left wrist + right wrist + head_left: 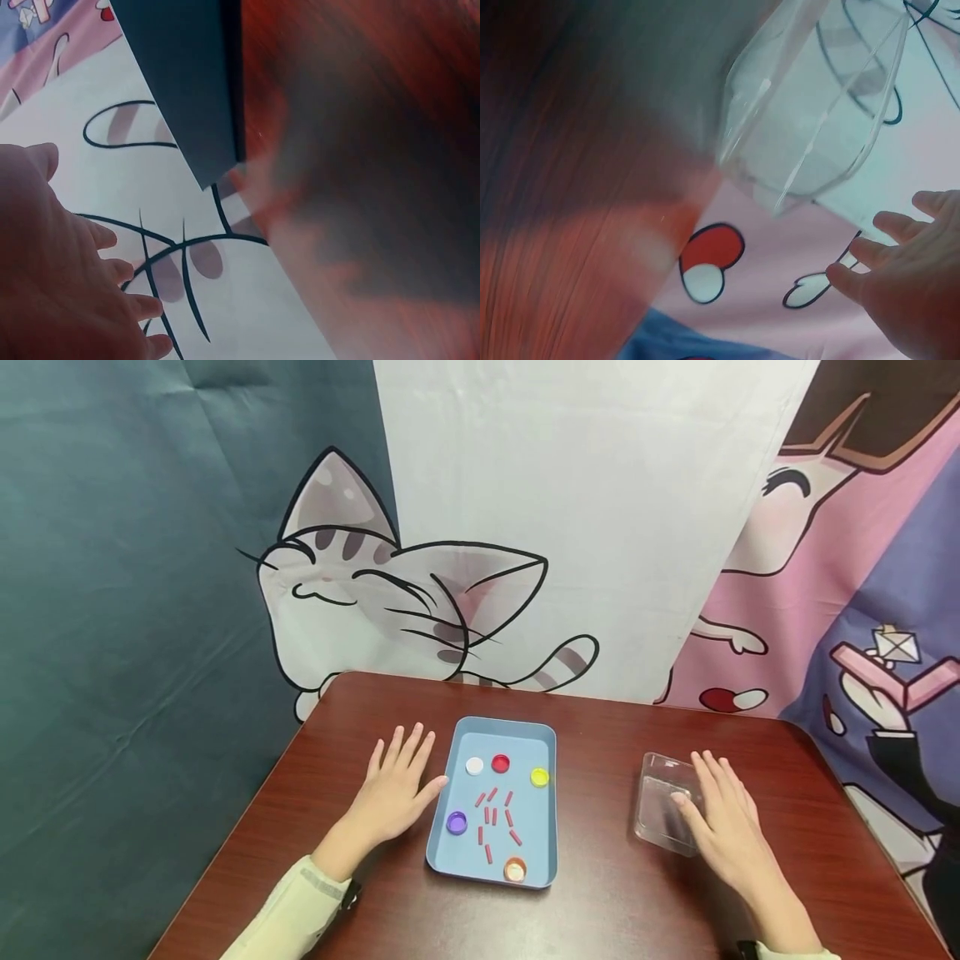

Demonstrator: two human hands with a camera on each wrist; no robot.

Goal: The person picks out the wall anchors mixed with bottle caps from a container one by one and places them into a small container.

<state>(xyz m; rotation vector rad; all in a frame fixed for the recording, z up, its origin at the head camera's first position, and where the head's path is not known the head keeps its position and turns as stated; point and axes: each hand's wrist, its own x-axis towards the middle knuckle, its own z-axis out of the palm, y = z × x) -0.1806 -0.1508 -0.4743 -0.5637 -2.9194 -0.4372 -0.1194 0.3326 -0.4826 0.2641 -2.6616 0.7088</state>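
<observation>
My left hand [395,785] is spread flat beside the left edge of a blue tray [465,731], its thumb close to the rim. Scattered over the tray's middle are several short red sticks [494,817]. Around them sit a white cap [474,766], a red cap [500,763], a yellow cap [539,777], a purple cap [457,823] and an orange cap [515,870]. To the right, a clear plastic box [660,814] stands on the table, partly covered by my right hand [726,827]. That hand's fingers are straight; whether it touches the box I cannot tell.
The dark red wooden table [600,893] ends at a printed curtain [585,485] with a cartoon cat. A stretch of tabletop separates the tray from the clear box. In the left wrist view the tray's dark side [187,75] rises close by.
</observation>
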